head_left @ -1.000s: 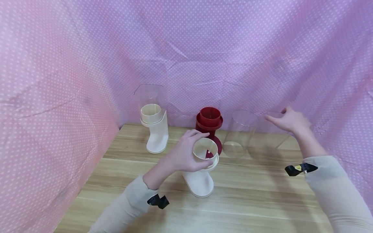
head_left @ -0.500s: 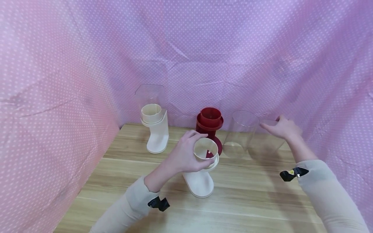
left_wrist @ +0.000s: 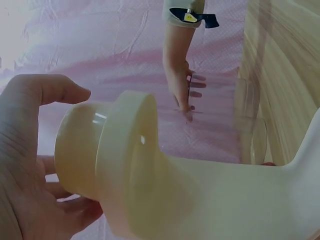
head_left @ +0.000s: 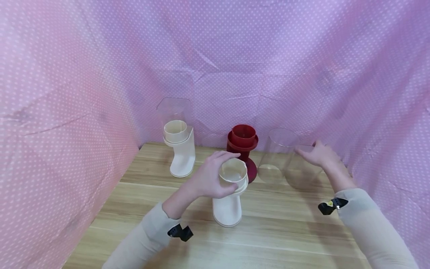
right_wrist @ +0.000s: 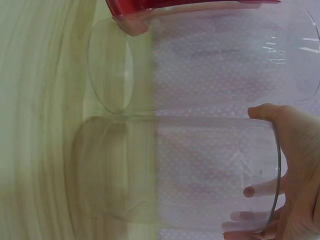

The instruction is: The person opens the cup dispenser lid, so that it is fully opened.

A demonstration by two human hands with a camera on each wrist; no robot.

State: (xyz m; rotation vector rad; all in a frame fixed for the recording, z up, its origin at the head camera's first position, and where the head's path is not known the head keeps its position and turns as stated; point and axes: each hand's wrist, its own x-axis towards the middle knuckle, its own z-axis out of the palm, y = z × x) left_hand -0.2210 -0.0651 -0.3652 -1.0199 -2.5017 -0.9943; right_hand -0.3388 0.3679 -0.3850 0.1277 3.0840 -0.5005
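My left hand [head_left: 212, 177] holds the round cream collar [left_wrist: 80, 147] at the top of a white stand [head_left: 227, 211], thumb on one side and fingers on the other. The stand is upright on the table, its curved neck large in the left wrist view. At the right, my right hand [head_left: 318, 154] grips the upper rim of a clear container [right_wrist: 200, 172], fingers spread around it. This container appears to stand on the table. Right beside it is a clear cylinder [head_left: 278, 155]. Behind my left hand stands a red stand with a cup-shaped top [head_left: 243, 137].
A second white stand with a cream collar [head_left: 182, 157] is at the back left. A clear angular container [head_left: 174, 106] shows behind it. Pink dotted cloth [head_left: 215, 45] walls in the wooden table [head_left: 285, 239] at the back and sides.
My right hand has come down and to the left with the clear container, closer to the cylinder. The white stand under my left hand has turned slightly and shifted a little left.
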